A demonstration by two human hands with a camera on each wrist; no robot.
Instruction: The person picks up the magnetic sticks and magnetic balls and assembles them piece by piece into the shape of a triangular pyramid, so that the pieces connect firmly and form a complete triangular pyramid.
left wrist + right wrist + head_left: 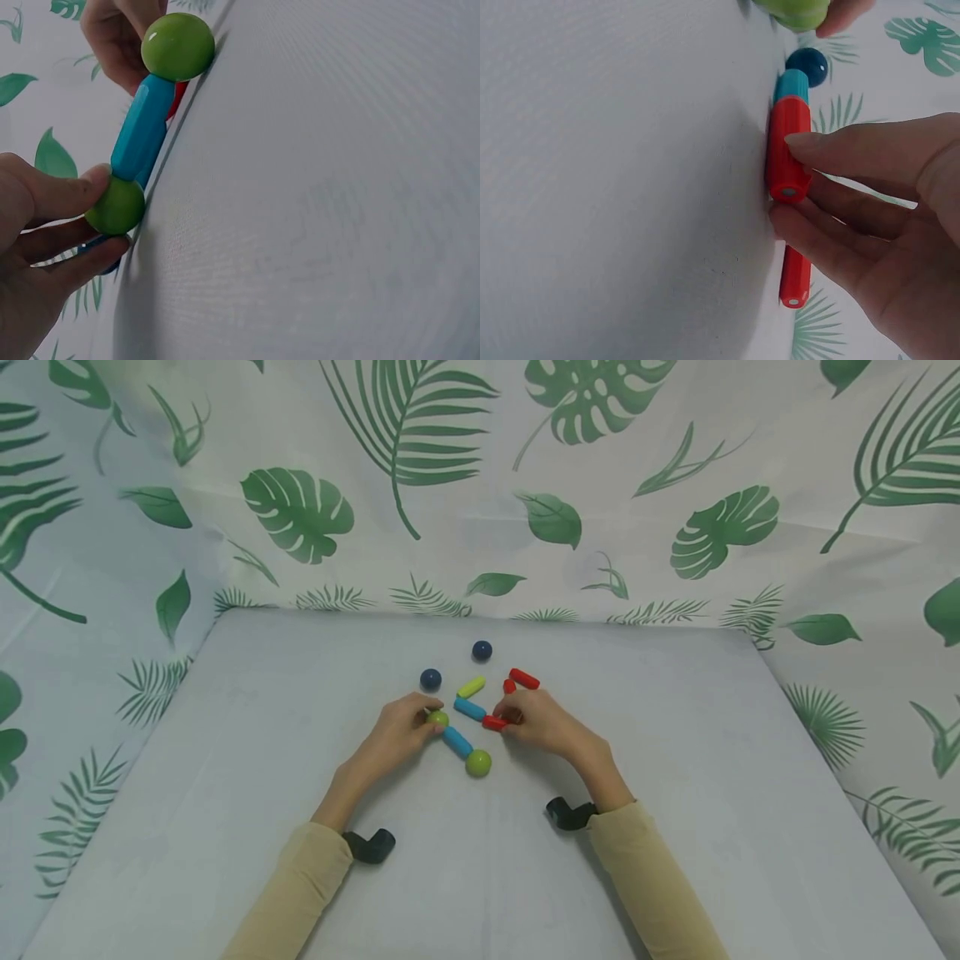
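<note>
My left hand [401, 728] pinches a green ball [116, 206] between thumb and fingers. From that ball a blue rod [457, 742] runs to a second green ball [478, 763], in one line. My right hand [543, 720] holds a red rod [789, 146], thumb on its near side. The red rod's far end meets another blue rod [470, 708], end to end. A round grey spot shows on the red rod's near end in the right wrist view. Another red rod [796, 277] lies past the right fingers, partly hidden by them.
Two dark blue balls [482, 651] sit beyond the hands. A yellow-green rod [471, 687] lies between them and the blue rods. A further red rod [524, 678] rests behind my right hand. Leaf-patterned cloth [450, 552] walls the white table [300, 693] at the back and sides.
</note>
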